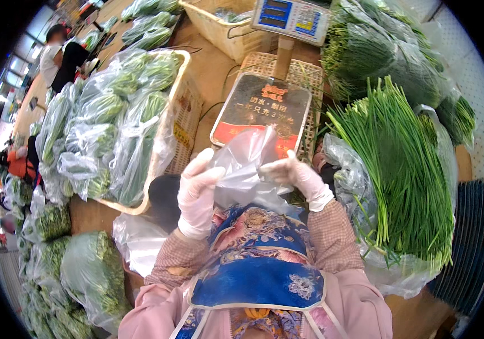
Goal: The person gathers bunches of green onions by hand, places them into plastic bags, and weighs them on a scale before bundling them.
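A thin clear plastic bag (242,169) hangs crumpled in front of my chest, over the near end of the scale. My left hand (197,195), in a white glove, holds its left edge by the fingertips. On the other side my right hand (303,178), gloved too, has its thumb raised apart from the fingers, whose tips are at the bag's right edge. Behind the bag lies the dark and red platform (263,106) of a weighing scale with a display panel (291,19). Loose long green stalks, probably garlic chives (399,178), are heaped at my right on plastic sheeting.
At left stands a cream plastic crate (182,84) full of bagged greens (110,106). More bagged vegetables (93,275) lie at lower left. Large bundles in plastic (377,55) are at upper right, and another crate (225,34) at the back. A person (53,55) is at far left.
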Demonstrator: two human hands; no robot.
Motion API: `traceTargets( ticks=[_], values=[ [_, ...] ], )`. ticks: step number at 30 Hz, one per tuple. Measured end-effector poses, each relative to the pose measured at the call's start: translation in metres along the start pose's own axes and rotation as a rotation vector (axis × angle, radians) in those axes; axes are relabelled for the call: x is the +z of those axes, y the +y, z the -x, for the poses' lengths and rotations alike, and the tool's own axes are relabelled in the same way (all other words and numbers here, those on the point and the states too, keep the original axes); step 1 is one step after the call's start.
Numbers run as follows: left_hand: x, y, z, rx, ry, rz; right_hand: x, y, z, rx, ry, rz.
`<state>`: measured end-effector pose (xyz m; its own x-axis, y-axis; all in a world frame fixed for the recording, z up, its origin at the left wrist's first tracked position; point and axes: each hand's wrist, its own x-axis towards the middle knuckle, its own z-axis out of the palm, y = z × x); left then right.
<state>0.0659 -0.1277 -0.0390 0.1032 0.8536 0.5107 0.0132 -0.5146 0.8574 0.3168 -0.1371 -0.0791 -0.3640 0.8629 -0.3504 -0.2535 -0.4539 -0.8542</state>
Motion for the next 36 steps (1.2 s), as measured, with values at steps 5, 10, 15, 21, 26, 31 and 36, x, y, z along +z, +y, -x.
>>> traceTargets(
  ticks=[5,10,15,21,26,31,36],
  values=[
    [0.028,0.016,0.002,-0.728,-0.017,0.697,0.021,0.036,-0.004,0.094,-0.131,-0.24],
    [0.028,0.0,0.024,-0.633,-0.022,0.464,0.036,0.0,0.005,-0.009,-0.037,-0.309],
    [0.022,-0.012,0.032,-0.243,-0.188,-0.082,0.04,0.016,0.002,0.003,0.081,-0.021],
    [0.022,-0.003,0.035,-0.568,-0.079,-0.003,0.046,0.025,-0.003,-0.206,0.271,0.076],
    [0.027,-0.013,0.029,-0.901,-0.219,0.28,0.069,0.032,-0.01,-0.143,0.197,-0.112],
    [0.026,-0.012,0.026,-0.898,-0.229,0.207,0.064,0.027,-0.007,-0.04,0.179,-0.248],
    [0.035,-0.014,0.031,-0.758,-0.15,0.173,0.066,0.028,-0.007,-0.115,0.176,-0.235]
  ],
)
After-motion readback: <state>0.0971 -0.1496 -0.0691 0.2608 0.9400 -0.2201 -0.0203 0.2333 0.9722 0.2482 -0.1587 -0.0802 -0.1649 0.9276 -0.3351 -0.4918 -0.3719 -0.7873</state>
